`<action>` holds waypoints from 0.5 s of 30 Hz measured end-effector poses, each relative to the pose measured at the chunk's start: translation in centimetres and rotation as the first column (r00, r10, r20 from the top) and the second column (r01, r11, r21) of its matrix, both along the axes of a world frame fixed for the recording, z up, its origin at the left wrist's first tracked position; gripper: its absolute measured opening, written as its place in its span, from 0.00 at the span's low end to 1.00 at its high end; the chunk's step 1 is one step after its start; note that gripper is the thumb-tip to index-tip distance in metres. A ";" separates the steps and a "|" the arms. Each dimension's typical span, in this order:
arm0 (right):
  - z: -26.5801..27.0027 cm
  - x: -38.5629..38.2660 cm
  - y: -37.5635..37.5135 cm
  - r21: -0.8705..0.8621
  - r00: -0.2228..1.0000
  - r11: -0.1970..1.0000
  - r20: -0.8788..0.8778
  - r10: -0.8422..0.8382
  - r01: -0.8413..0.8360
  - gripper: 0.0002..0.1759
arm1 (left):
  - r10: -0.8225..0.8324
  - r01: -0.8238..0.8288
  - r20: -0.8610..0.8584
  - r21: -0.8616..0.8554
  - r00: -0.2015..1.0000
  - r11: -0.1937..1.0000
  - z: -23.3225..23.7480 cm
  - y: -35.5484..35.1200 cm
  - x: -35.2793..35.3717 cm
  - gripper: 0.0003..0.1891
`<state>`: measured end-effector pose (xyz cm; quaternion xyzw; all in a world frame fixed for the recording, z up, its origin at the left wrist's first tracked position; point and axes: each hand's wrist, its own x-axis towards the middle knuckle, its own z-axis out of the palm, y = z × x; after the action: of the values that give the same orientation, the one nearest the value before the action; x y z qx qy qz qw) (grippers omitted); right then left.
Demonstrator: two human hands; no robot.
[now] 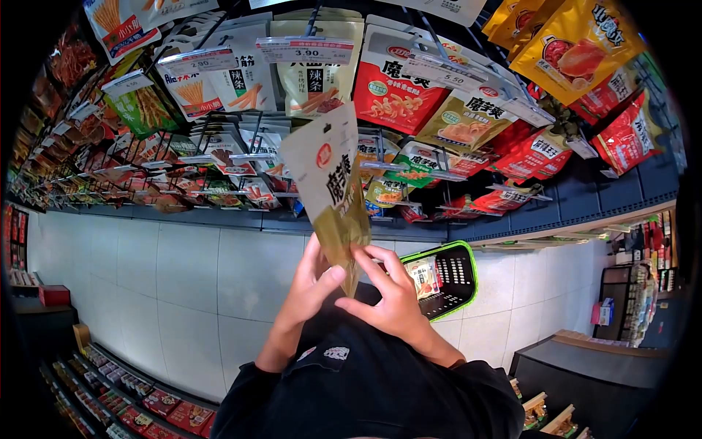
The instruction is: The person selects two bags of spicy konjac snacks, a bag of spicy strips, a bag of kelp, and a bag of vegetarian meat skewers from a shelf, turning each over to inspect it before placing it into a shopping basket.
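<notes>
A white-and-gold snack bag (335,197) with black Chinese lettering and a red round logo stands tilted in front of my chest. Its lower end is between my left hand (311,284), thumb across the front, and my right hand (391,293), whose fingers press on the bag's right side. A hanger hole shows at the top of the bag. Behind it on the rack hang a similar gold bag (468,117) and a red snack bag (398,88).
A black shopping basket (457,282) with a green rim stands on the tiled floor (186,263), holding a snack packet (424,276). Pegs with price tags (307,51) line the rack ahead. Low shelves of boxed goods (164,402) lie behind left; a dark display stand (578,373) is at right.
</notes>
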<state>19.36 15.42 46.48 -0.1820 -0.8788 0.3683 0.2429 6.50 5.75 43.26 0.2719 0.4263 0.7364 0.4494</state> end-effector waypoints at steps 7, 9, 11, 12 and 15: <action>-0.1 0.1 0.0 0.047 0.990 0.990 -0.039 0.137 -0.135 0.24 | 0.025 -0.032 0.467 0.007 0.884 0.999 -2.9 -1.0 -0.9 0.27; -0.6 0.3 0.2 -0.006 0.980 0.987 -0.121 0.158 -0.160 0.20 | 0.056 -0.041 0.413 -0.045 0.909 0.998 -3.0 -1.0 -1.4 0.26; -0.7 1.1 0.7 0.028 0.982 0.999 -0.187 0.035 -0.030 0.17 | 0.077 -0.052 0.455 -0.067 0.887 0.996 -3.6 -1.2 -1.9 0.26; -0.8 1.5 1.0 0.044 0.973 0.997 -0.224 -0.049 0.060 0.16 | 0.086 -0.056 0.476 -0.078 0.875 0.995 -3.9 -1.3 -2.0 0.26; -1.0 1.4 2.3 -0.075 0.912 0.962 -0.305 -0.273 0.263 0.30 | 0.026 -0.013 0.559 -0.027 0.829 1.000 -4.7 -1.8 -2.4 0.26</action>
<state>20.77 17.69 45.47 -0.2442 -0.7899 0.3698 0.4239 4.14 3.95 38.53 0.0353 0.2869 0.7836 0.5500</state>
